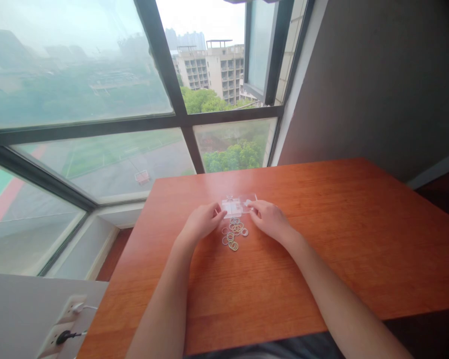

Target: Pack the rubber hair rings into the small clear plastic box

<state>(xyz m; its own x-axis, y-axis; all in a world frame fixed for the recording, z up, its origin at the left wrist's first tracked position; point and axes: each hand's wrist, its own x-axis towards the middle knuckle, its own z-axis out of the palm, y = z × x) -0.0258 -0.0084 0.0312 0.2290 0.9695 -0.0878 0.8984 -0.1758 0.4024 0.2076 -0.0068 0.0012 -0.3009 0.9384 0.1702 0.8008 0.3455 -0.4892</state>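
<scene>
A small clear plastic case (231, 208) lies on the brown wooden table, its transparent lid (250, 197) folded out to the right. My left hand (205, 219) grips the left edge of the case, fingers bent against the thumb. On the other side, my right hand (267, 215) has its fingers closed at the lid. A small whitish bit shows by those fingertips, too small to name. Just in front of the case, several thin pale rings (233, 246) lie loose in an overlapping pile between both hands. What the case holds is hard to make out.
The table (344, 239) reaches a large dark-framed window (232, 115) at the back. A grey wall (362, 85) rises on the right. Low at the left, wall sockets (65, 319) with plugs and cords sit beside the table's edge.
</scene>
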